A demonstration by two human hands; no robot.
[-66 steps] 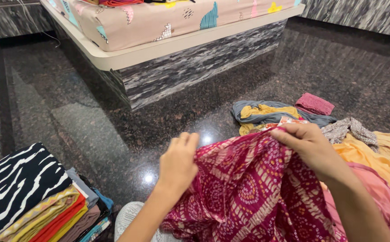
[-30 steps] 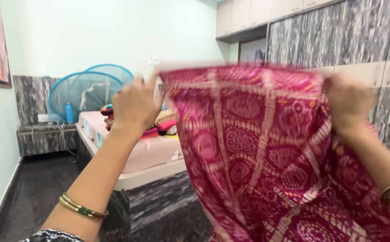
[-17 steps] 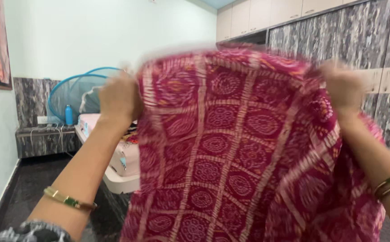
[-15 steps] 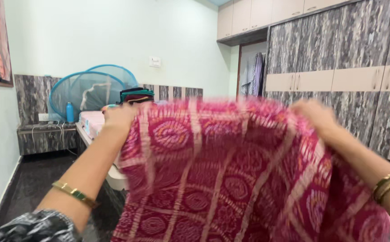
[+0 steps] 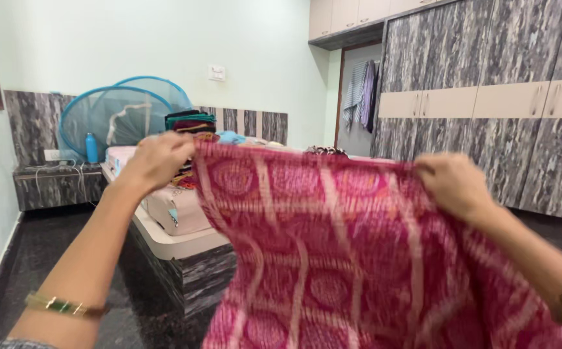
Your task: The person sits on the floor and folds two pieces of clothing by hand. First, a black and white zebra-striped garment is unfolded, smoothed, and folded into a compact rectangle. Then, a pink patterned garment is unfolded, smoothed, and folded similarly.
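Observation:
A magenta cloth [image 5: 332, 258] with pale printed circles and stripes hangs spread out in front of me. My left hand [image 5: 158, 160] pinches its upper left corner, and my right hand [image 5: 454, 184] grips its upper right edge. The cloth's top edge runs almost level between the two hands, and its lower part drops out of view at the bottom. A bangle sits on each wrist.
A bed [image 5: 177, 220] with a stack of folded clothes [image 5: 190, 123] stands behind the cloth. A blue mesh net [image 5: 116, 116] and a blue bottle [image 5: 91, 148] are at its head. Grey marbled wardrobes [image 5: 520, 97] line the right wall. The floor [image 5: 48, 258] is dark and glossy.
I lifted the cloth off the floor pile and shook it out at face height. Since then both hands have lowered it, so the room shows above its top edge.

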